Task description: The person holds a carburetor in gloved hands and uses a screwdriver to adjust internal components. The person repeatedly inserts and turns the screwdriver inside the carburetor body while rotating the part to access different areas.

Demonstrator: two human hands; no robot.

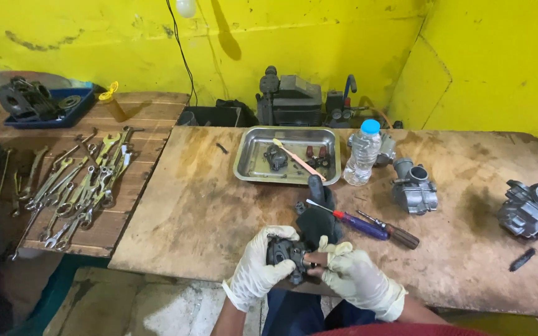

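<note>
- I see one package: a clear plastic water bottle (363, 154) with a blue cap, standing upright on the wooden table (219, 205), just right of the metal tray (250, 171).
- I make out no signs or screens.

Counter (219, 205): bare wooden board, matt, rough and darkly stained; near its far edge a polished metal tray (244, 158) with a glossy rim, and beside it a clear plastic bottle (362, 155) with a smooth blue cap. Both hands, left hand (259, 264) and right hand (359, 277), wear thin, matt, cream rubber-like gloves and hold a dull, dark cast-metal carburetor part (287, 252). Toward the right edge lie grey cast-metal carburetors (413, 190), satin in finish, and screwdrivers (368, 227) with glossy plastic handles.
</note>
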